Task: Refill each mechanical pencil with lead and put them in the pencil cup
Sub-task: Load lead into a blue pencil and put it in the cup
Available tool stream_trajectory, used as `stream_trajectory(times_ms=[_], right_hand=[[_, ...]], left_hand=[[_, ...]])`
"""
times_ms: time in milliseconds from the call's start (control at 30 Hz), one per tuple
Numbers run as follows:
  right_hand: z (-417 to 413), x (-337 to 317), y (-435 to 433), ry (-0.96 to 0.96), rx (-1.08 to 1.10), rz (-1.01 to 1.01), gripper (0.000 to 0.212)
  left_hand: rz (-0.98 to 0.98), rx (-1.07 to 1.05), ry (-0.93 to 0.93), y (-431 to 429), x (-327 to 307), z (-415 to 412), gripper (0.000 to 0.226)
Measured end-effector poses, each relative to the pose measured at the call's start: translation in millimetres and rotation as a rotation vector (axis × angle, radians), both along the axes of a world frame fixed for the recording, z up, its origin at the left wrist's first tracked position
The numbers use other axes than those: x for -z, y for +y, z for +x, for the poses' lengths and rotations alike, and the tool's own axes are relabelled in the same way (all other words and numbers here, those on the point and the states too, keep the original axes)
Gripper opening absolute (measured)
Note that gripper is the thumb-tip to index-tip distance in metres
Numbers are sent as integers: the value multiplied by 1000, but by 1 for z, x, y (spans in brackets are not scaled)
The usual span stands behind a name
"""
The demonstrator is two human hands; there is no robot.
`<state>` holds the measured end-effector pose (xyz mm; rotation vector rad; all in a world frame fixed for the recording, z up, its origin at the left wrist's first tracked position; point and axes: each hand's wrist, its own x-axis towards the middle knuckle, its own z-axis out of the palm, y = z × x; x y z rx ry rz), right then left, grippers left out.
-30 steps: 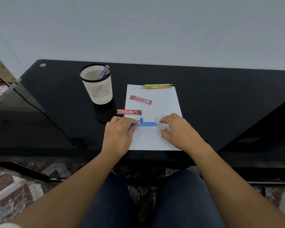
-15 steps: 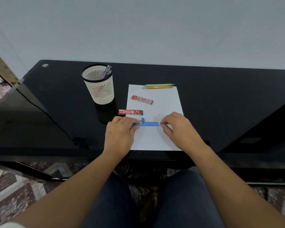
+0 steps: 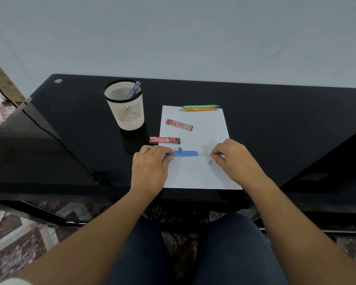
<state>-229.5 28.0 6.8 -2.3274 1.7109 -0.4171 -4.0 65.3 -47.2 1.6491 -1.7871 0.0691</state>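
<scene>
L hand [image 3: 150,169] grips the blue mechanical pencil [image 3: 185,154] by its left end, fingers curled round it; the pencil lies across the left side of the white paper [image 3: 195,175] on the table [image 3: 275,124]. R hand [image 3: 236,159] pinches a tiny grey piece [image 3: 209,155] – just off the pencil's right end, not touching. Pencil cup [image 3: 124,114] stands back-left w/ pencils inside.

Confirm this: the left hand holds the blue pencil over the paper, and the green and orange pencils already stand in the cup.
One thing is wrong. The head view shows the green pencil and the orange pencil lying side by side at the far edge of the paper, not in the cup. The left hand does hold the blue pencil over the paper.
</scene>
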Motion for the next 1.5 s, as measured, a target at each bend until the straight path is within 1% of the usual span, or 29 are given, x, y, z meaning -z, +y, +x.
stream_trajectory(times_ms=[133, 300, 400, 467, 600, 700, 800, 833, 900, 933, 1000, 1100, 1200, 1367, 1500], right_hand=[[3, 9, -1, 23, -7, 26, 16], [-1, 10, -4, 50, -17, 39, 24], [0, 4, 1, 0, -1, -7, 27], [6, 0, 6, -4, -54, -43, 28], [22, -3, 11, 50, -163, -92, 34], [32, 0, 12, 117, -174, -86, 32], [40, 3, 15, 121, -166, -56, 29], [42, 5, 17, 119, -150, -64, 29], [47, 7, 19, 118, -90, -112, 29], [49, 9, 21, 105, -48, -136, 30], [52, 11, 25, 59, 30, -177, 30], [54, 16, 30, 66, 79, -203, 29], [54, 19, 32, 112, 66, -164, 30], [53, 19, 32, 108, 60, -143, 30], [51, 13, 31, 108, 83, -125, 30]], left_hand=[[-1, 12, -9, 0, 0, 0, 13], [-11, 28, -15, -1, -1, 0, 13], [-18, 35, -19, -1, -1, 1, 13], [-35, 37, -39, -1, -1, 1, 13], [-153, 30, -153, 3, -4, -2, 13], [-272, -31, -269, 5, -1, -4, 12], [-342, -122, -322, 5, 3, -6, 17], [-355, -163, -319, 5, 5, -6, 20], [-378, -218, -256, 4, 5, -7, 33], [-390, -219, -214, 4, 5, -7, 39], [-405, -196, -158, 3, 5, -7, 44], [-370, -175, -130, 3, 4, -8, 45], [-316, -153, -122, 4, 2, -8, 45], [-245, -154, -142, 4, -1, -8, 52], [-234, -155, -131, 5, -1, -9, 47]])
